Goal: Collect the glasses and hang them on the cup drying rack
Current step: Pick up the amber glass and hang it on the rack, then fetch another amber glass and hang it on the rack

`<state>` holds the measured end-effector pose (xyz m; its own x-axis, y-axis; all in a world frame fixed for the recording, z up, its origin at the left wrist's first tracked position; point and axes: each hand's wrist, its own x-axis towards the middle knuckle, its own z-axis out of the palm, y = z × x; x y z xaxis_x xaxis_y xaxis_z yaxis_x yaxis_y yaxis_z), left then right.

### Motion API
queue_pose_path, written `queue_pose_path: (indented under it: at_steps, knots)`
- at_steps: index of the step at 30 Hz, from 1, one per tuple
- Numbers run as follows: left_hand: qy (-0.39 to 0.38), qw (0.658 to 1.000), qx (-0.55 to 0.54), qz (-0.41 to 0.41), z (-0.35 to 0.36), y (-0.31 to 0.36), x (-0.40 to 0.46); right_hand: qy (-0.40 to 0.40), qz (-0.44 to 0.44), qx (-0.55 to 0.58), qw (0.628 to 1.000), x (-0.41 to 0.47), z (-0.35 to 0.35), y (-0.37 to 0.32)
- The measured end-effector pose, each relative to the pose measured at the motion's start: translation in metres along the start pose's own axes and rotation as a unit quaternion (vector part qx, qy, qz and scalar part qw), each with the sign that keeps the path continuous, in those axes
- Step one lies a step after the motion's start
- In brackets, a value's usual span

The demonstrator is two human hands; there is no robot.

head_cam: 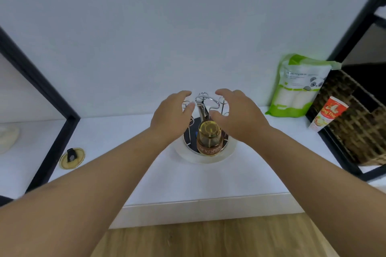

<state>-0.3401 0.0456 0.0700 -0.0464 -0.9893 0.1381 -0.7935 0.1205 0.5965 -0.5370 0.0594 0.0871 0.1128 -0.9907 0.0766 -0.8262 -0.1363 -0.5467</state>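
Observation:
The chrome cup drying rack (202, 104) stands on a round dark base with a white rim (229, 150) in the middle of the white shelf. One amber glass (209, 135) with brown lettering hangs upside down on the rack's front prong. My left hand (172, 116) hovers at the rack's left side and my right hand (238, 113) at its right side. Both have fingers curved and apart around the upper prongs. I see nothing held in either hand. The rear prongs are partly hidden by my fingers.
A green and white panda packet (296, 87) leans on the wall at the right, beside a woven basket (353, 123) and a red and white tube (328, 116). Black frame posts (52, 131) flank the shelf. A round yellow lid (72, 157) lies at the left.

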Motion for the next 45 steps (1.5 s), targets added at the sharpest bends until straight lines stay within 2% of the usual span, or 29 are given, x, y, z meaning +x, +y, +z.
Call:
queue_pose_path:
  at_steps: [6, 12, 19, 25, 35, 45]
  knots:
    - [0.022, 0.995, 0.029, 0.09, -0.069, 0.091, -0.004, 0.058, -0.008, 0.023, 0.998, -0.02, -0.094, -0.03]
    - [0.055, 0.987, 0.016, 0.15, -0.17, 0.215, -0.023, 0.124, -0.015, 0.073, 0.989, -0.06, -0.234, -0.072]
    - [0.024, 0.981, -0.029, 0.189, -0.278, 0.328, -0.066, 0.172, -0.012, 0.099, 0.98, -0.139, -0.378, -0.123]
    - [-0.001, 0.974, -0.072, 0.215, -0.323, 0.391, -0.112, 0.215, 0.011, 0.081, 0.973, -0.218, -0.475, -0.156]
    - [-0.044, 0.938, -0.137, 0.315, -0.33, 0.487, -0.191, 0.306, 0.073, 0.065, 0.947, -0.363, -0.552, -0.161]
    - [-0.114, 0.9, -0.166, 0.386, -0.246, 0.605, -0.256, 0.366, 0.128, 0.072, 0.919, -0.476, -0.607, -0.086]
